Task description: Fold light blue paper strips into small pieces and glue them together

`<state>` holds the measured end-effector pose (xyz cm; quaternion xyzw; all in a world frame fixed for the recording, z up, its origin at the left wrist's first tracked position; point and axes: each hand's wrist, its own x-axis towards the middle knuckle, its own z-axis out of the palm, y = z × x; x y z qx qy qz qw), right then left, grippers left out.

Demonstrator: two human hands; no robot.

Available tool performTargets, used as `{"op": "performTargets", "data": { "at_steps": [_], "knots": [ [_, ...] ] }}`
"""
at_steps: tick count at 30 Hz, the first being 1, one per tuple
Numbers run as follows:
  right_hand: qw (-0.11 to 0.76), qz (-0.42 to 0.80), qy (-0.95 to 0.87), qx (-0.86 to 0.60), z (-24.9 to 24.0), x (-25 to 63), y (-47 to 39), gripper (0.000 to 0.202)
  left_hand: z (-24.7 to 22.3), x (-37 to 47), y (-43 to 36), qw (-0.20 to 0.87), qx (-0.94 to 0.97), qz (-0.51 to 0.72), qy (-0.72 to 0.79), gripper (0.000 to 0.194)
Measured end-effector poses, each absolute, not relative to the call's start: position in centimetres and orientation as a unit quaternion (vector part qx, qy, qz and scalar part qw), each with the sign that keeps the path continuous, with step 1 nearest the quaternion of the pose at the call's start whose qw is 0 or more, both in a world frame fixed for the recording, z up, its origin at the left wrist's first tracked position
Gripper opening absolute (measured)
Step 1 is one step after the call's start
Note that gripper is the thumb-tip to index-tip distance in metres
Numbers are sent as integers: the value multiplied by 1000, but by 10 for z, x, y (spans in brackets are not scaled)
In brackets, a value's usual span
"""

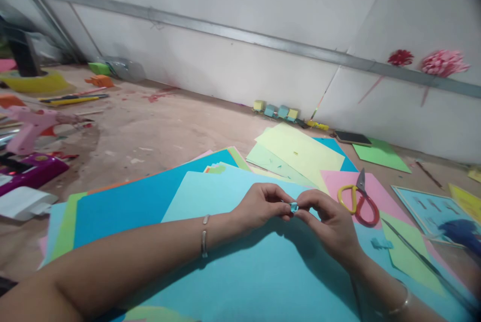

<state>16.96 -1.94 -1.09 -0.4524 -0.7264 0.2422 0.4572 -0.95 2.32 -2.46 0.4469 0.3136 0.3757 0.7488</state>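
Note:
A small folded piece of light blue paper (pixel 293 207) is pinched between the fingertips of both hands. My left hand (pixel 265 204) is closed on its left side, thumb below the forefinger. From the right, my right hand (pixel 330 219) grips the same piece between thumb and fingers. Both are held above a large light blue sheet (pixel 240 272). Scissors (pixel 359 199) with one yellow and one red handle lie partly spread, just beyond my right hand. To the right of that hand is another small blue folded paper piece (pixel 382 244).
Several coloured sheets, including a darker blue one (pixel 124 211), are spread under and around the hands. A pink glue gun (pixel 32 129) and a yellow tape roll (pixel 37 81) stand at left. Small paper cubes (pixel 276 110) line the wall. A long metal blade (pixel 413 254) lies at right.

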Motion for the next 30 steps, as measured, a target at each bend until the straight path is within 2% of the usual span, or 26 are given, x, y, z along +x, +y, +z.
{"op": "performTargets", "data": {
  "at_steps": [11, 21, 26, 30],
  "knots": [
    [426, 184, -760, -454, -4, 168, -21, 3, -30, -11, 25, 755, 457, 362, 300, 24],
    [409, 202, -764, -456, -5, 171, -19, 8, -29, -10, 25, 766, 450, 351, 296, 30],
    [449, 85, -787, -415, -5, 168, -19, 11, -29, -9, 25, 771, 427, 371, 292, 35],
    [428, 36, -821, -376, -8, 167, -20, 16, -29, -9, 24, 770, 423, 379, 290, 35]
  ]
}}
